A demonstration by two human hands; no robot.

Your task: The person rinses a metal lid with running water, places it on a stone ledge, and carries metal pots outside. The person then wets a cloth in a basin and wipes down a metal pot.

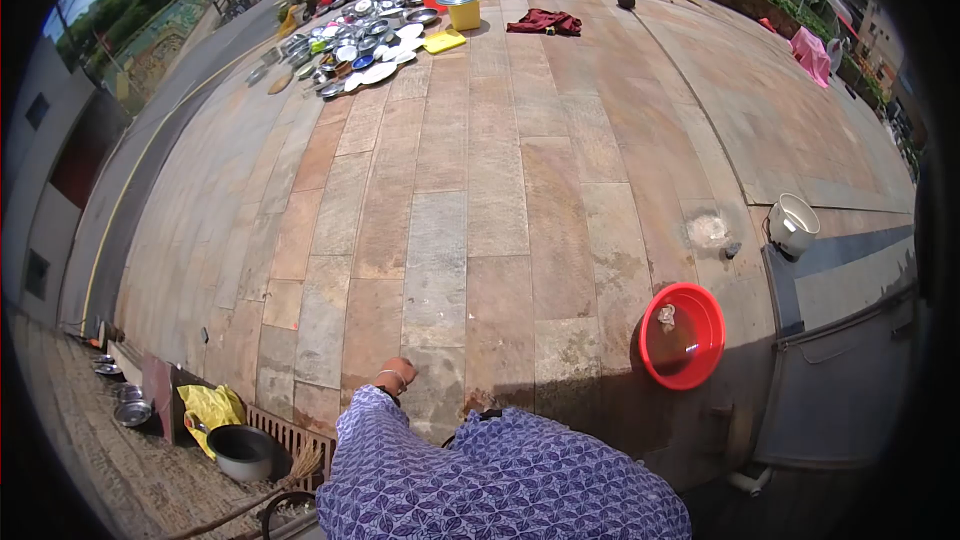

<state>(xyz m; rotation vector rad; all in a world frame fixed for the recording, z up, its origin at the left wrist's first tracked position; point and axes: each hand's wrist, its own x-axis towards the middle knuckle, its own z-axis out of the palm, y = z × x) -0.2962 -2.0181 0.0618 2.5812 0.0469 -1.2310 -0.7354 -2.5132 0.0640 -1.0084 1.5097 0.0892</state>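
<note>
My left hand [396,374] hangs low over the stone paving, with a pale bangle at the wrist and a purple patterned sleeve [375,440] behind it. Its fingers are too small and foreshortened to make out, and I see no object in it. The right side of the patterned clothing [560,470] fills the bottom centre; my right hand is hidden past its edge. To the right stands a red basin [683,336] holding water and a pale crumpled thing [667,317].
Many metal dishes [365,45] lie spread at the far left, near a yellow bucket [462,12] and dark red cloth [545,22]. A white bucket [794,224] stands at right. A dark pot [243,452] and yellow bag [210,410] sit lower left beside a grate [290,432].
</note>
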